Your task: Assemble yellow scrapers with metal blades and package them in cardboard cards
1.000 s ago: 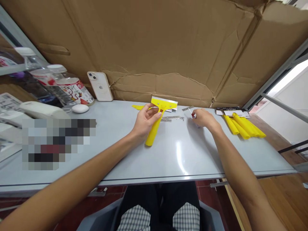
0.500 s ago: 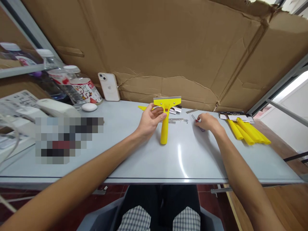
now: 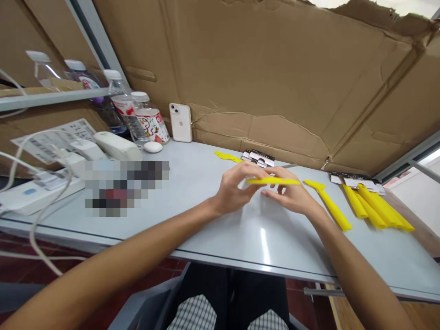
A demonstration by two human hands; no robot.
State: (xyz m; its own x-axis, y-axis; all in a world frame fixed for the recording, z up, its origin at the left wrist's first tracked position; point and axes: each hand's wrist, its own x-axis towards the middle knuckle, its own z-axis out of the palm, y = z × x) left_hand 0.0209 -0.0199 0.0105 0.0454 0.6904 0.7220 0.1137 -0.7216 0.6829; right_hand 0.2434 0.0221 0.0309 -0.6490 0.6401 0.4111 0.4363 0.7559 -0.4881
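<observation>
A long yellow plastic strip, seen edge-on, is between my two hands above the table. My left hand is closed on its left end, thumb below and fingers bent over it. Behind the strip's right part, my right hand has bent fingers that appear to grip it; the thumb points left, and the exact contact is partly hidden. A yellow scraper lies just right of my right hand, its head partly covered by the hand. Behind my hands rests a thin metal blade.
Another yellow strip and black-and-white packages lie at the back. Packaged yellow scrapers sit right. A phone leans on the cardboard; bottles, a white mouse and a power strip stand left.
The scraper has left my left hand and now lies on the table at the right. My right hand has moved left, beside the left; the screwdriver it held is out of sight.
</observation>
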